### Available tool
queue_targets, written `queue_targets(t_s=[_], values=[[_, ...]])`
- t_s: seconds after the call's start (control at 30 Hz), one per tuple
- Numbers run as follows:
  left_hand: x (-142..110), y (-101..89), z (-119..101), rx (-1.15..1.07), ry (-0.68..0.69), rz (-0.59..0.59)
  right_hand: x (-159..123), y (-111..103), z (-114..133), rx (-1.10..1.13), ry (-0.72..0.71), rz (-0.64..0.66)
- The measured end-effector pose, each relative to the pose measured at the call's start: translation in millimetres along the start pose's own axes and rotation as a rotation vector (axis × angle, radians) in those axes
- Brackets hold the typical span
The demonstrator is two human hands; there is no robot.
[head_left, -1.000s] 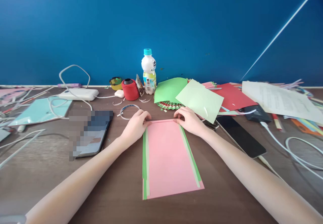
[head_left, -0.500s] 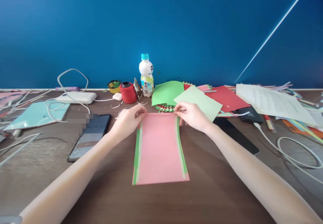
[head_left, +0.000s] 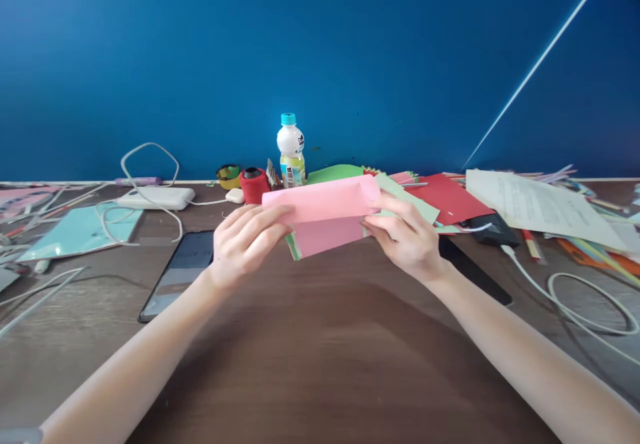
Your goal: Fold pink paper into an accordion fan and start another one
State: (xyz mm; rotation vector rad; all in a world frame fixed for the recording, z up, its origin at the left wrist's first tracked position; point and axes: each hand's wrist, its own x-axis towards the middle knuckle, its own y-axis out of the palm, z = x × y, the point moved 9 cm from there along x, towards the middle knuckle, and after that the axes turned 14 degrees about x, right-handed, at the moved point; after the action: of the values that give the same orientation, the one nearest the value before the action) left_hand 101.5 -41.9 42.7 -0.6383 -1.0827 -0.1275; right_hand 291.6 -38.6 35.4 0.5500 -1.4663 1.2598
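A sheet of pink paper (head_left: 320, 205) is held up off the table between my two hands, its top part curled over toward me. Green strips run along its side edges; the left one shows at the lower corner. My left hand (head_left: 245, 243) is closed on the paper's left end, fingers in front. On the right end, my right hand (head_left: 407, 234) pinches the paper between thumb and fingers. Behind the paper, a light green sheet (head_left: 420, 203) and a brighter green sheet (head_left: 335, 173) are partly covered.
A bottle (head_left: 291, 151) stands by the blue wall, beside a red roll (head_left: 254, 184). A phone (head_left: 177, 274) lies left, near a white power bank (head_left: 156, 197). To the right are a black flat object (head_left: 473, 271), red paper (head_left: 447, 199), a printed sheet (head_left: 540, 207) and a white cable (head_left: 555, 297).
The pink paper was lying lengthwise toward me; now it is lifted and curled over, its near end raised off the table. My hands have turned and moved to its left and right ends.
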Motion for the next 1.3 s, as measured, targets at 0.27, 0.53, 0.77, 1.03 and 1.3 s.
queue_targets(t_s=[0.27,0.53,0.77,1.03,1.3], values=[[-1.1,18.2,22.0,-0.188,-0.473,0.177,-3.3,5.0,-36.1,0.307,0.381,-0.093],[2.8,9.7,23.7,-0.116,-0.407,0.143,17.1,10.0,-23.7,0.261,0.332,0.028],[-2.8,-7.3,5.0,0.002,-0.068,-0.109,1.0,8.2,-8.4,0.006,0.029,0.034],[-39.4,69.0,-31.7,0.124,0.303,0.489,-47.9,51.4,-41.3,-0.077,0.133,0.47],[-50.5,73.2,-53.8,0.08,0.514,0.515,-57.4,76.3,-27.1,-0.08,0.008,0.644]])
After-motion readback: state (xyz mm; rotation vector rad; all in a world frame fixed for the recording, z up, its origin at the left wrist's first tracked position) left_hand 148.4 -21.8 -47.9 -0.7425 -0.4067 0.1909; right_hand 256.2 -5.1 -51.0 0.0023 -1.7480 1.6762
